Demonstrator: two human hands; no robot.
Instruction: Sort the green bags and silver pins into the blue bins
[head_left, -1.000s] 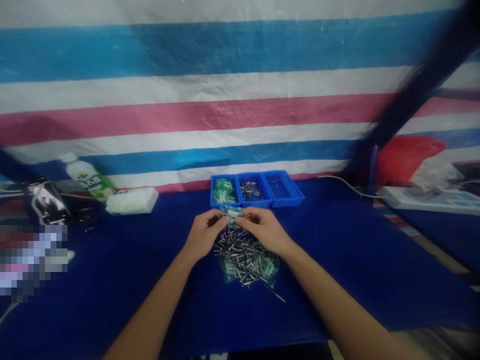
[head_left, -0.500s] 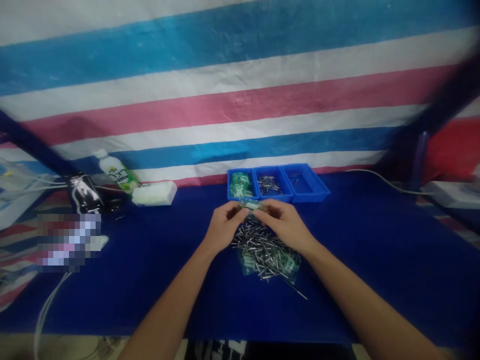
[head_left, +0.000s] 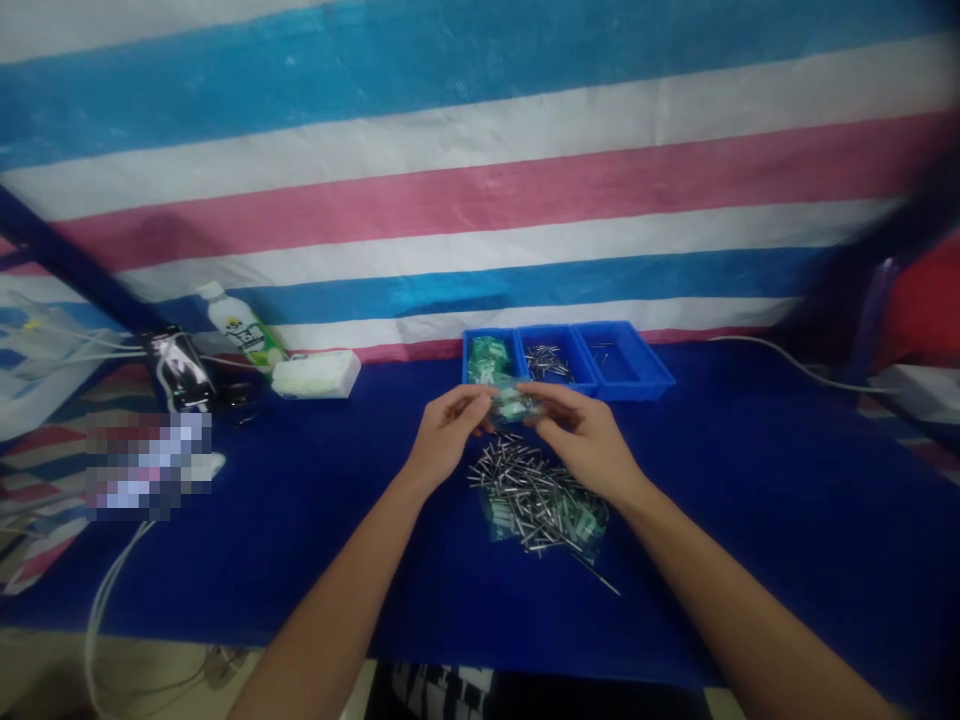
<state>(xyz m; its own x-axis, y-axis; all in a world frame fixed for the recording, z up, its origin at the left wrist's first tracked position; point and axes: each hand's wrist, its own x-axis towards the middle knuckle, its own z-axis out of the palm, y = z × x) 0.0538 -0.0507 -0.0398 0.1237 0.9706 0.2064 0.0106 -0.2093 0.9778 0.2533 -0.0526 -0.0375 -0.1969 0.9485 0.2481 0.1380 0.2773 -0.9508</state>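
Note:
Between my two hands is a small clear greenish plastic packet (head_left: 513, 403) with pale pieces in it. My left hand (head_left: 450, 425) pinches its left side, and my right hand (head_left: 581, 430) grips its right side between thumb and fingers. Below them on the table lies a heap of thin metal rods (head_left: 525, 490), with more greenish packets (head_left: 589, 522) partly under it. Just behind my hands stand joined blue bins: the left bin (head_left: 466, 350) holds similar packets, the middle bin (head_left: 577, 345) holds metal rods, and the right bin (head_left: 634, 365) has a few thin pieces.
On the left of the blue table (head_left: 750, 520) stand a white and green bottle (head_left: 238, 325), a tissue pack (head_left: 316, 375) and a dark shiny item (head_left: 180, 370). White cables (head_left: 105, 590) hang at the left edge. A striped sheet (head_left: 450, 210) closes off the back.
The packet has turned in my fingers and shows more of its face. My hands have drawn slightly apart around it. The whole view has shifted a little.

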